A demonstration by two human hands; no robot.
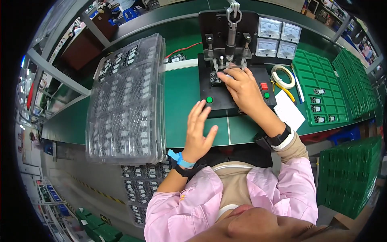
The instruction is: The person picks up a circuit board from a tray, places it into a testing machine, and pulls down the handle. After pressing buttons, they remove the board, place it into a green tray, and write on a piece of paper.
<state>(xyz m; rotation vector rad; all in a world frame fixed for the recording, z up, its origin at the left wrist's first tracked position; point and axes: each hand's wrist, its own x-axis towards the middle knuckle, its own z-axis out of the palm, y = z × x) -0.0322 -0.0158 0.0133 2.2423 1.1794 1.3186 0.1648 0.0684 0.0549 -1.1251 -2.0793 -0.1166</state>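
A black test fixture (231,90) stands in front of me on the green bench, with an upright toggle clamp (231,34) over its nest. A small dark circuit board (215,78) sits in the nest, below the clamp's clear plate. My right hand (244,86) reaches under that plate, its thumb and fingers bent together at the board's right edge; the fingertips are partly hidden. My left hand (198,133) holds nothing, fingers apart, over the bench's near edge. Its fingertips are close to the fixture's left green button (209,99).
Clear plastic trays (125,101) of boards are stacked at left. Panel meters (278,37) stand behind the fixture. At right lie a tape roll (283,76), white paper (289,111), a pen (298,86) and a green tray (322,90) holding several boards. More green trays (348,177) are stacked lower right.
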